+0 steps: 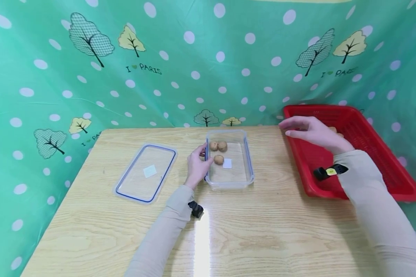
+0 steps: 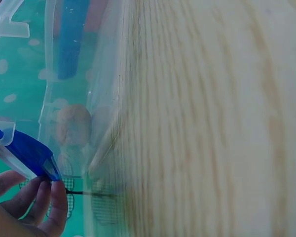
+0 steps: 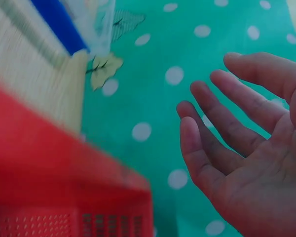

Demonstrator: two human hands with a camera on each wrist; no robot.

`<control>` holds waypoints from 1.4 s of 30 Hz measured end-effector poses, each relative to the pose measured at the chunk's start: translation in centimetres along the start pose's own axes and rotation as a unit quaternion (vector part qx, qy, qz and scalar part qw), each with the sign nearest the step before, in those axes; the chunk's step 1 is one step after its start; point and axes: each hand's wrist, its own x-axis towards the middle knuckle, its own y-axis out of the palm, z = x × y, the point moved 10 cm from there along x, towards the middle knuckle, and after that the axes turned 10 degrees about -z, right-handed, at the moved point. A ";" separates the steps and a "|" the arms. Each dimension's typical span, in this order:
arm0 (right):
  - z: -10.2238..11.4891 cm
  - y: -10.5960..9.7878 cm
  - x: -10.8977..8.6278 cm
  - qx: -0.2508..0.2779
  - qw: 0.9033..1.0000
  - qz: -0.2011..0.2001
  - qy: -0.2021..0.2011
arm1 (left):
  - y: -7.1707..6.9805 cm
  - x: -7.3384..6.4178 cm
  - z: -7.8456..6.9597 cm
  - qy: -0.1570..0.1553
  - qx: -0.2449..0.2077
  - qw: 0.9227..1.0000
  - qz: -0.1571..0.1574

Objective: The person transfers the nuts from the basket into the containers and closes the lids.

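A clear plastic food container (image 1: 235, 177) with blue clips stands lidless on the table. Inside it are three brown walnuts (image 1: 218, 159), two side by side at the far left and one nearer. My left hand (image 1: 198, 165) holds the container's left side, thumb over the rim and fingers outside; in the left wrist view the fingertips are at a blue clip (image 2: 34, 155). My right hand (image 1: 313, 132) hovers over the left rim of a red plastic basket (image 1: 308, 188). Its fingers are loosely bent with nothing between them, as the right wrist view also shows.
The container's blue-edged lid (image 1: 147, 173) lies flat on the table left of the container. Some brown items (image 1: 336, 131) lie in the basket, partly hidden behind my right hand. A green dotted curtain (image 1: 180, 69) hangs at the table's back edge.
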 end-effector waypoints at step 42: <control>-15.3 -3.8 1.6 -0.062 0.989 -0.010 0.134 | 0.0 0.0 -0.4 0.016 0.007 1.000 -0.001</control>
